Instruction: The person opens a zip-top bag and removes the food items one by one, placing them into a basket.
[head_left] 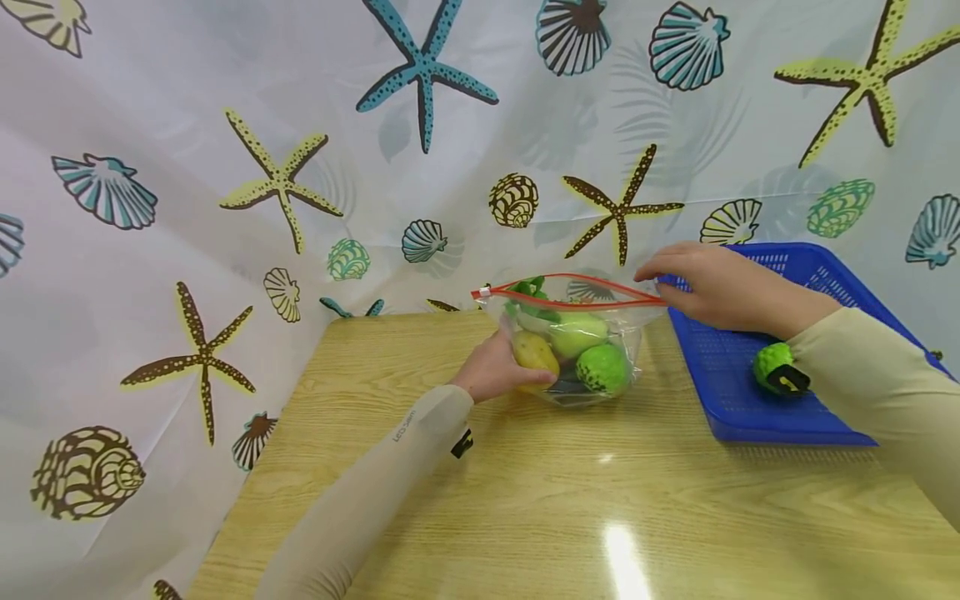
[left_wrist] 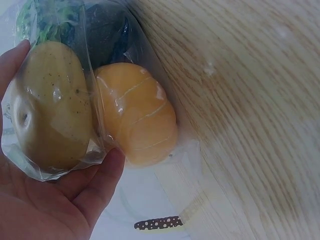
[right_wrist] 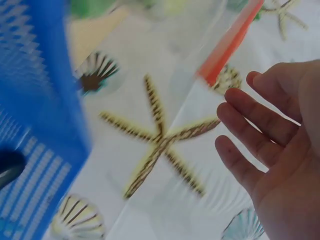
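Observation:
A clear zip bag (head_left: 558, 393) with a red zip stands on the table, its mouth partly parted. My left hand (head_left: 498, 367) grips the bag's left side, thumb over a potato (head_left: 534, 354) inside. Through the plastic show a bumpy green piece (head_left: 603, 369), a pale green rounded piece (head_left: 577, 335) and leafy greens (head_left: 528, 293). The left wrist view shows an orange lumpy piece (left_wrist: 137, 115) beside the potato. My right hand (head_left: 708, 283) hovers by the zip's right end. In the right wrist view its fingers are relaxed and apart from the red zip (right_wrist: 230, 45).
A blue perforated basket (head_left: 701, 392) stands right of the bag, under my right forearm. In it lie a bumpy green piece (head_left: 769, 363) and a dark object (right_wrist: 10, 167). A curtain (head_left: 450, 192) printed with starfish and shells hangs behind the wooden table (head_left: 525, 500).

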